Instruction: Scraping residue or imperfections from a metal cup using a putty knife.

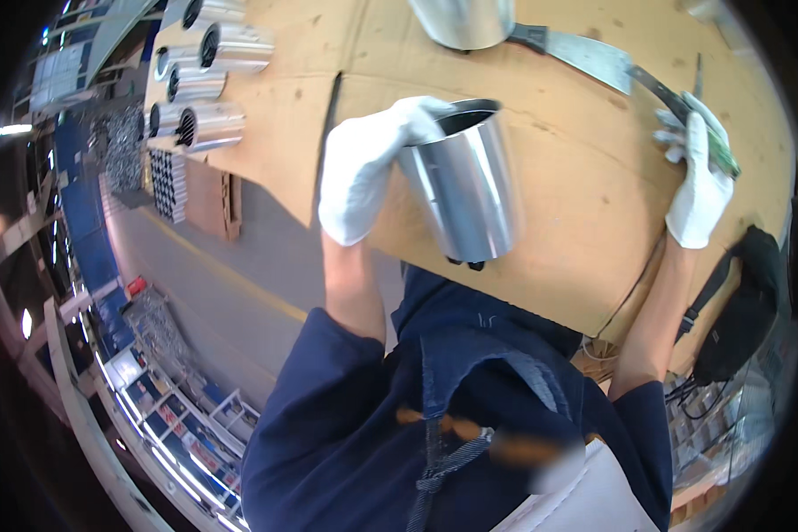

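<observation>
Standing at a cardboard-covered bench (541,177), we held a tapered metal can (463,191) by its rim in our gloved left hand (363,164), closed, above the near edge. Our right hand (700,182) closed on a thin tool (683,111). 5 cans (208,84) lay at the far left; grey floor (230,275) with a yellow line ran below.

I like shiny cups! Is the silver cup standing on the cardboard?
No, the left hand holds the silver cup by its rim, tilted above the cardboard.
</observation>
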Tool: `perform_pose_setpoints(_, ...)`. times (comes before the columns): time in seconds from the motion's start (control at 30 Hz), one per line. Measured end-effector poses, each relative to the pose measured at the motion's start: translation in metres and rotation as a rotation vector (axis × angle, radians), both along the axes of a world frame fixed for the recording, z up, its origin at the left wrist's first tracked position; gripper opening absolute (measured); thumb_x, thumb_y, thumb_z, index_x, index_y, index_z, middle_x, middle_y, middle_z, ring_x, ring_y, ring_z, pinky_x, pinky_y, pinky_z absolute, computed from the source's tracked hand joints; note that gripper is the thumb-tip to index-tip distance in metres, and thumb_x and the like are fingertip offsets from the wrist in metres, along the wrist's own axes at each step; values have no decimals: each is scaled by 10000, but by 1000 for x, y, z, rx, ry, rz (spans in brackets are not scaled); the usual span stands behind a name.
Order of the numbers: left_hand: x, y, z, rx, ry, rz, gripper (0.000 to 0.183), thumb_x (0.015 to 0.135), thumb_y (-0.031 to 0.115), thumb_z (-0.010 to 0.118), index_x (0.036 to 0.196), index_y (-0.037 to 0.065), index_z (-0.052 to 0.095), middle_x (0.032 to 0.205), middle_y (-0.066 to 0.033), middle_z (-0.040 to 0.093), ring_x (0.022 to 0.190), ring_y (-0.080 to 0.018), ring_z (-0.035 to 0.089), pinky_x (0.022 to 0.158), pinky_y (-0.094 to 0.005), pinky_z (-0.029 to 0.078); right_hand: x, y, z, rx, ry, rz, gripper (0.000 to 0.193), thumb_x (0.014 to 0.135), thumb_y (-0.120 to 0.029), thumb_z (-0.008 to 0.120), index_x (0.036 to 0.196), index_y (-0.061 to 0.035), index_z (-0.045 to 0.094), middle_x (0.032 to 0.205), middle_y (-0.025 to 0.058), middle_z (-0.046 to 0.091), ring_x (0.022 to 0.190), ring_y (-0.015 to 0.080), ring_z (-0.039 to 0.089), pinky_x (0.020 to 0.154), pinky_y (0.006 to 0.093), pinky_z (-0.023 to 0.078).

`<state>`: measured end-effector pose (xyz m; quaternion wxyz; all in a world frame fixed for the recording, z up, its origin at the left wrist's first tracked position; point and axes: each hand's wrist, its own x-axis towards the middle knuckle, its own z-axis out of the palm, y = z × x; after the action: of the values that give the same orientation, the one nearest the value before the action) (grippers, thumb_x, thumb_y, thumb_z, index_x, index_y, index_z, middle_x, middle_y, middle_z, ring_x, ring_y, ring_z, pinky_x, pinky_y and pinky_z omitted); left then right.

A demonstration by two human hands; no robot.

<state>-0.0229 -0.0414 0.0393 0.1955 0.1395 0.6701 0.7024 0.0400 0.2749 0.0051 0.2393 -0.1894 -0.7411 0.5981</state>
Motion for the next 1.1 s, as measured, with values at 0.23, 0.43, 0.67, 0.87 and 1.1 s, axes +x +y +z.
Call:
perform_pose_setpoints(0.23,4,2,4,87,21,31,319,876,145,470,784,-137,588,808,-189,609,806,-258,549,801,-318,391,-2,-5,-4,-50,-12,19,276,902,-170,544,1087,28,595,859,129,665,671,92,570,598,195,383)
perform_pose_setpoints(0.43,2,1,-1,87,4,29,324,878,155,472,778,-130,589,800,-189,606,818,-267,544,813,-336,386,0,-4,-1,-38,-21,-11,277,899,-177,551,1082,25,598,857,126,665,668,91,565,595,195,380)
perform_pose_setpoints(0.67,4,-1,-11,302,-28,52,215,843,101,550,780,-101,589,911,-152,619,909,-215,543,818,-286,392,-1,-7,-3,-48,-20,-3,267,900,-179,550,1073,18,602,850,116,664,659,82,557,581,188,373)
perform_pose_setpoints(0.87,3,-4,-18,318,42,39,325,861,161,422,901,-123,575,909,-218,591,929,-329,538,933,-437,333,0,-3,-3,-66,-15,12,269,903,-185,550,1081,10,603,850,106,663,660,76,554,577,188,374)
perform_pose_setpoints(1.1,-7,-13,-35,365,83,-22,298,851,151,431,874,-105,582,903,-210,591,969,-404,522,947,-479,326,0,-2,-8,7,10,36,261,913,-181,538,1087,1,605,853,100,664,666,75,560,585,185,379)
